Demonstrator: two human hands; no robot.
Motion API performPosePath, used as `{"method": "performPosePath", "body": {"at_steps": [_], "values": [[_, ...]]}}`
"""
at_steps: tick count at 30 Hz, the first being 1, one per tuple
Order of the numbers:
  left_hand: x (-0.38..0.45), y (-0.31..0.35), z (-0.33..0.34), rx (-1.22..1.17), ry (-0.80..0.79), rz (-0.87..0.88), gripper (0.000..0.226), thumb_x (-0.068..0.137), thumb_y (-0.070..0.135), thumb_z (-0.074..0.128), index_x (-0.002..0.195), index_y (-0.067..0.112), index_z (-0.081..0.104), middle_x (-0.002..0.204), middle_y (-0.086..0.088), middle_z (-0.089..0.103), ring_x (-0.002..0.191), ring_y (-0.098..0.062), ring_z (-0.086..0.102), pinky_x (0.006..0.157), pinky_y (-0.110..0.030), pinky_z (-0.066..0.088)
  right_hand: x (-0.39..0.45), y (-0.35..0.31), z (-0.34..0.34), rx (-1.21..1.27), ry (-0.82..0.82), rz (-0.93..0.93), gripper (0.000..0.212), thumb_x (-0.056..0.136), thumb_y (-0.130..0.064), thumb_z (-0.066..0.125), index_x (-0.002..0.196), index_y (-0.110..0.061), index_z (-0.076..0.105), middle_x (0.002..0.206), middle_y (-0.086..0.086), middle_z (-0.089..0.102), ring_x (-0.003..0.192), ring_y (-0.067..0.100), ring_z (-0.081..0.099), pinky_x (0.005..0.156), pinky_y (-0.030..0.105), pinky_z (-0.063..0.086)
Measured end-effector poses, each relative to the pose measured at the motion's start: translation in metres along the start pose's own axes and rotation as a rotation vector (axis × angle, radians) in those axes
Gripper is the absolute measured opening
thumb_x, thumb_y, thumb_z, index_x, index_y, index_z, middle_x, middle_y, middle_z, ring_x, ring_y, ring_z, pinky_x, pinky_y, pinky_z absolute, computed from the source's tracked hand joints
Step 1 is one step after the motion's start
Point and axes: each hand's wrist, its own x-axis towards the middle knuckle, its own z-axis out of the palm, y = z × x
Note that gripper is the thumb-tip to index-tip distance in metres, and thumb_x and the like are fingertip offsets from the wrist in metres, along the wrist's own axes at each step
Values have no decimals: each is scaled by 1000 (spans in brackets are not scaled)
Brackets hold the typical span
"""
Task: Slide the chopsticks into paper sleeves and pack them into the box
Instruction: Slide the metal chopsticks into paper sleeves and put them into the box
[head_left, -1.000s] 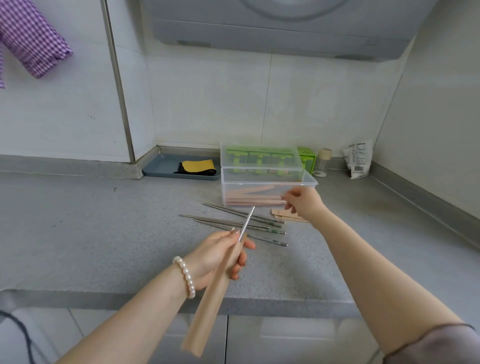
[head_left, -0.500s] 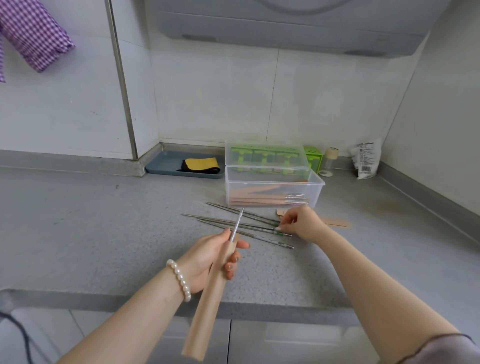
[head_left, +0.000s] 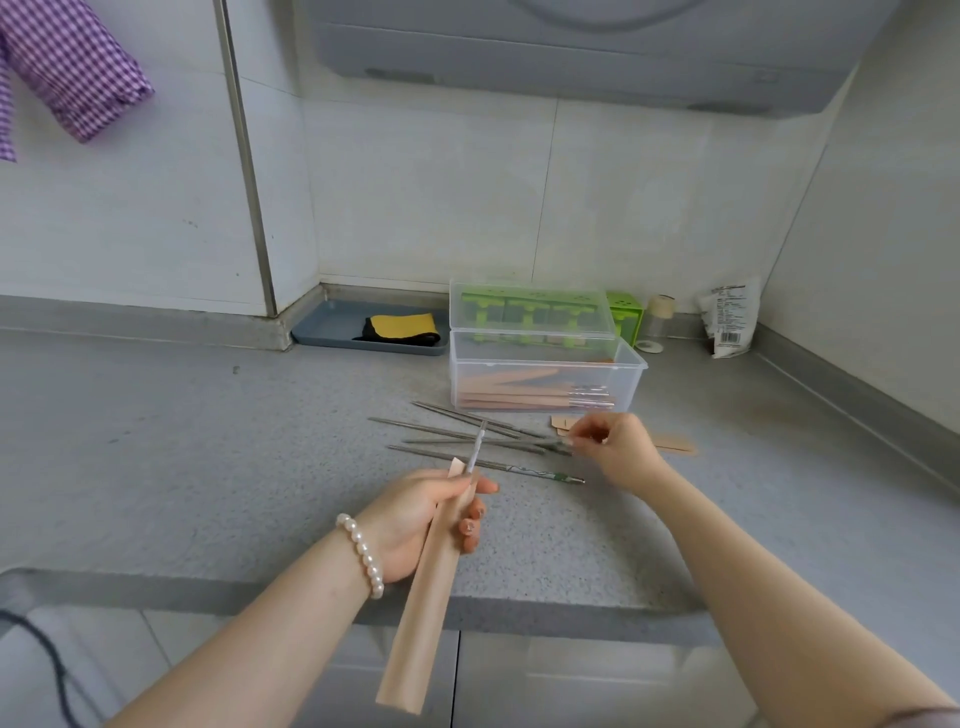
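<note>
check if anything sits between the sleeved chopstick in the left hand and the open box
Nothing blocks it. Loose chopsticks lie flat on the counter between the left hand and the box; its top is open.

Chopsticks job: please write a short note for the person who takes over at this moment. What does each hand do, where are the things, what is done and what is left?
Left hand: grips a paper sleeve with one chopstick sticking out of its top.
Right hand: pinches the end of a loose chopstick on the counter.
Done: several sleeved pairs lie in the clear box.
Left: the loose chopsticks by the box; spare sleeves lie behind the right hand.
</note>
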Motion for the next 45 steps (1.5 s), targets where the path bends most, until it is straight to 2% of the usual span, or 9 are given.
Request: {"method": "performPosePath", "body": {"at_steps": [7, 10, 12, 18, 26, 32, 36, 40, 45], "values": [[-5, 0, 6, 83, -56, 41, 26, 96, 17, 44, 112, 5, 60, 67, -10, 59, 51, -17, 53, 52, -31, 53, -4, -29, -59, 1281, 370, 244, 16, 91, -12, 58, 76, -9, 55, 56, -1, 51, 47, 8, 44, 47, 18, 37], [-5, -2, 10, 95, -96, 31, 24, 95, 15, 46, 111, 5, 60, 66, -9, 57, 48, -15, 51, 49, -29, 50, -1, -37, -79, 1195, 716, 265, 28, 97, -22, 48, 71, -14, 47, 49, -2, 44, 39, 8, 37, 40, 21, 29], [-4, -4, 11, 128, -119, 20, 23, 95, 11, 46, 113, 3, 58, 67, -9, 56, 49, -14, 51, 49, -27, 49, -1, -40, -89, 1131, 788, 214, 30, 100, -25, 41, 72, -15, 44, 51, 0, 43, 37, 9, 37, 41, 22, 27], [-5, -6, 12, 256, -212, -6, 23, 94, 3, 44, 113, 3, 58, 70, -9, 59, 52, -14, 55, 52, -28, 50, -9, -58, -85, 904, 475, 39, 32, 100, -19, 40, 69, -14, 44, 38, -5, 42, 36, 11, 32, 39, 20, 24], [-8, -6, 13, 316, -239, -11, 22, 95, 4, 43, 111, 5, 58, 69, -6, 60, 50, -11, 53, 48, -23, 45, -13, -66, -70, 787, 343, 40, 32, 100, -19, 40, 69, -11, 45, 40, -2, 42, 40, 13, 32, 41, 21, 24], [-9, -6, 21, 300, -255, -6, 20, 96, 7, 42, 109, 2, 56, 65, -4, 54, 46, -10, 45, 44, -20, 38, -20, -72, -54, 566, 52, 175, 24, 95, -13, 50, 74, -7, 59, 61, 6, 54, 54, 17, 43, 51, 26, 33], [-9, -6, 27, 240, -219, 5, 19, 97, 10, 40, 105, 0, 54, 62, -4, 49, 43, -9, 41, 41, -18, 34, -32, -75, -29, 495, -155, 243, 17, 93, -13, 54, 100, -1, 65, 77, 9, 63, 60, 15, 56, 58, 25, 43], [-8, -6, 27, 203, -162, 1, 24, 99, 15, 36, 100, 0, 54, 60, -4, 46, 41, -8, 38, 38, -17, 30, -40, -76, -8, 620, -145, 217, 21, 94, -7, 51, 115, -9, 53, 76, 11, 70, 58, 19, 64, 57, 27, 50], [-3, -7, 25, 192, -119, 19, 29, 100, 16, 33, 103, -1, 56, 61, -4, 48, 42, -9, 39, 39, -18, 31, -46, -78, 7, 691, 34, 166, 9, 92, -8, 55, 95, -8, 47, 72, 7, 71, 55, 13, 66, 54, 25, 55]]}}
